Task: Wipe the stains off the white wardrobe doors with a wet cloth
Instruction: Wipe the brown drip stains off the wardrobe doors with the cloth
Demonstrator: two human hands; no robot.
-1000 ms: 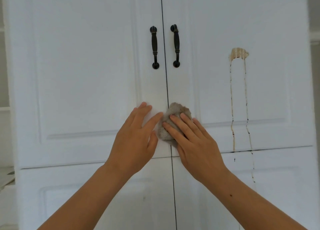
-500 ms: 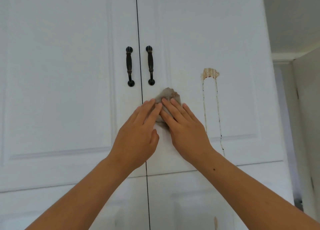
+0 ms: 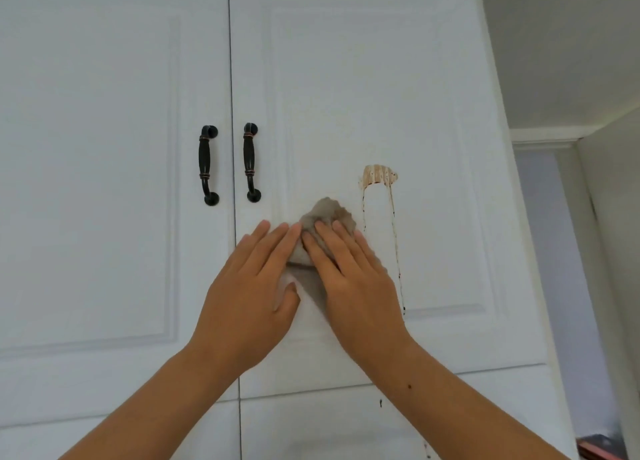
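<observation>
A crumpled grey cloth (image 3: 329, 211) lies against the right white wardrobe door (image 3: 433, 95). My right hand (image 3: 356, 279) presses it flat to the door with straight fingers. My left hand (image 3: 249, 286) lies flat beside it, fingertips touching the cloth's left edge. A brown stain (image 3: 379, 174) sits just up and right of the cloth, with two thin drip lines (image 3: 396, 251) running down the panel. The left door (image 3: 104, 147) shows no stain.
Two black handles (image 3: 209, 165) (image 3: 251, 161) flank the gap between the doors, up and left of the hands. Right of the wardrobe there is a wall corner and a passage (image 3: 554, 251). Small drip spots (image 3: 381, 403) mark the lower panel.
Both hands have slid the cloth up and to the right along the right door, closer to the brown stain. The view has tilted upward and shifted right.
</observation>
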